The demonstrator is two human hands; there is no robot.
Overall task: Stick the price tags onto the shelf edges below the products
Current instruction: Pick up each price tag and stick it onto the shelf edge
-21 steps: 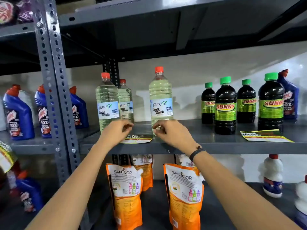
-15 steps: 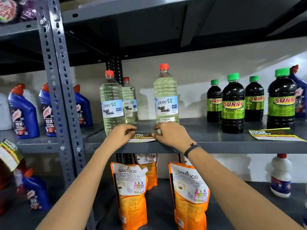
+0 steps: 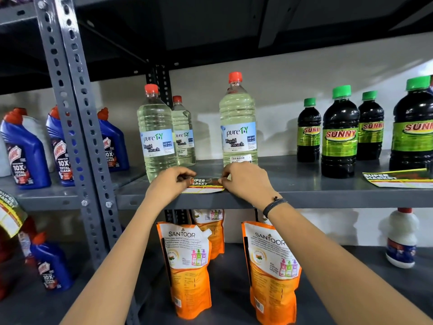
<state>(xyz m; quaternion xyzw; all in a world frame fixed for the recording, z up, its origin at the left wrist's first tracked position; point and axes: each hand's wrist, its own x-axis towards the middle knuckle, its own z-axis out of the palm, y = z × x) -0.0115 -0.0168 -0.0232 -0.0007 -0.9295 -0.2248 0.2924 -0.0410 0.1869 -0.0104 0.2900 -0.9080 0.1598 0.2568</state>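
Pinching each end of the tag (image 3: 203, 184), your left hand (image 3: 167, 184) and right hand (image 3: 247, 180) hold it flat at the shelf (image 3: 304, 198) edge below the bleach (image 3: 239, 127), fingers narrow, likely aligning it before sticking.

Three clear bleach bottles (image 3: 238, 127) with red caps stand on the middle shelf (image 3: 304, 184). Four dark bottles (image 3: 340, 134) with green caps stand to their right. Blue cleaner bottles (image 3: 24, 151) number three on the left shelf, with one more on the shelf below. Three orange soap pouches (image 3: 271, 273) show on the lower shelf, one of them half hidden behind another. One white bottle (image 3: 401, 240) stands at lower right. Three price tags (image 3: 203, 184) are visible: one between the two hands (image 3: 246, 181), one at right, one at the far left edge.
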